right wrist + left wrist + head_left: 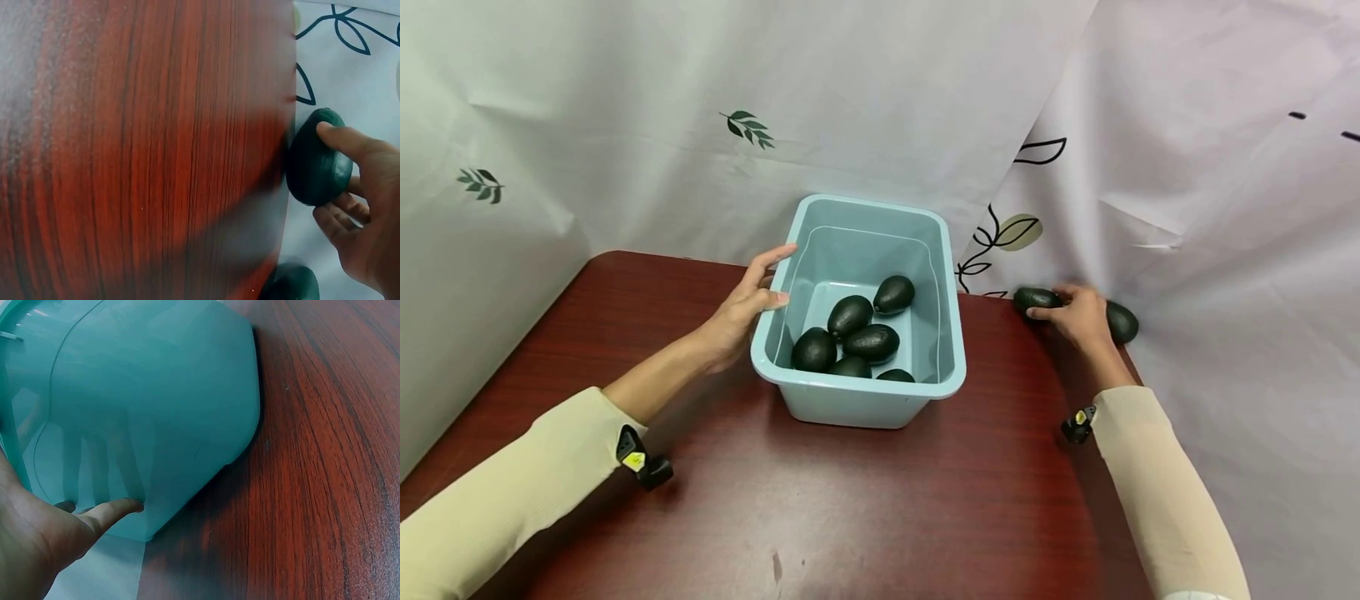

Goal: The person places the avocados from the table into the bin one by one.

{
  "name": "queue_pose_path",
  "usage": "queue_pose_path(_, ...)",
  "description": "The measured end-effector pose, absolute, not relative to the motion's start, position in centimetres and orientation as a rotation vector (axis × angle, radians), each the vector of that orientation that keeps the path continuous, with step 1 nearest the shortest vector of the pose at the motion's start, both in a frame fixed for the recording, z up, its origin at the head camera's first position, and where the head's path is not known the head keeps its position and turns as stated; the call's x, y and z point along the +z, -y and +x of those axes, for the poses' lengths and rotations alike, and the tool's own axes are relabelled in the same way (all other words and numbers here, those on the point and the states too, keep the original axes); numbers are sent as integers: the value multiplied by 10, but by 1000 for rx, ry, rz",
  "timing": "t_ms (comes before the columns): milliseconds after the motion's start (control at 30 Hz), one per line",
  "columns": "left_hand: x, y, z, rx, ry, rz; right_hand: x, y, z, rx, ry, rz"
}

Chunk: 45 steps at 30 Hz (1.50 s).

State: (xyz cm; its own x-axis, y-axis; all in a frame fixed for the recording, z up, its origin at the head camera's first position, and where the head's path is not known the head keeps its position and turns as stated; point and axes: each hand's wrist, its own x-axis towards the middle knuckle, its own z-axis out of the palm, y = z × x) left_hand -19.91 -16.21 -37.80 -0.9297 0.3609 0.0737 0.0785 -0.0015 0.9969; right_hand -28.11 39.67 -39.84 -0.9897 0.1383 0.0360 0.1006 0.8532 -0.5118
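1. Resting against the left wall of the pale blue rectangular plastic tub (942,317), the left hand (741,312) had its fingers straight and loosely spread, fingertips over the rim and thumb (112,511) laid on the smooth outer wall.
2. The tub stood on the dark red wood-grain table (850,500), near its back edge, with rounded corners, a rolled lip and glossy, slightly translucent sides through which the left wrist view showed the shadows of the fingers.
3. Inside the tub lay six dark green, egg-shaped avocados (871,342) with dull, pebbled skins, clustered toward the near end and touching one another.
4. The right hand (1078,315) was at the far right corner of the table, well apart from the tub, its fingers curled round one dark green oval avocado (1034,298); the right wrist view showed the thumb (347,140) on top of the fruit and the fingers (337,219) tucked beneath it.
5. That gripped avocado (315,159) lay at the table's edge, against the white backdrop cloth printed with black leaf outlines (1187,167).
6. A second loose dark green avocado (1122,323) sat just behind the right hand, partly hidden by it, also at the cloth.
7. Both forearms wore cream ribbed knit sleeves (512,492), each with a small black camera clip (642,460) at the wrist.
8. The table's surface was polished, with fine straight grain lines running along it.
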Motion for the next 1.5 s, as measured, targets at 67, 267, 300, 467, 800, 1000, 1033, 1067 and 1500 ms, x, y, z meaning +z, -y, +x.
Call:
queue_pose_path(67, -378, 162, -199, 2035, -2067, 463, -399, -397, -281, 811, 2965, -192)
queue_pose_path(267, -378, 162, -200, 2031, -2073, 460, -400, -400, -283, 782, 2994, -239)
queue_pose_path(300, -379, 162, -200, 2032, -2071, 458, -401, -400, -283, 771, 3001, -235)
queue_pose_path(467, -380, 162, -199, 2035, -2070, 449, -403, -400, -278, 748, 3018, -217)
queue_pose_path(800, -381, 162, -199, 2036, -2067, 450, -407, -397, -270, 778, 2994, -259)
queue_pose_path(1000, -380, 162, -199, 2040, -2066, 449, -405, -393, -268, 795, 2971, -220)
queue_pose_path(1033, -380, 162, -199, 2040, -2067, 449, -405, -392, -267, 797, 2967, -219)
queue_pose_path(1067, -381, 163, -199, 2039, -2067, 451, -403, -392, -267, 796, 2965, -217)
queue_pose_path(1500, -381, 162, -201, 2039, -2061, 470, -398, -389, -262, 908, 2816, -199)
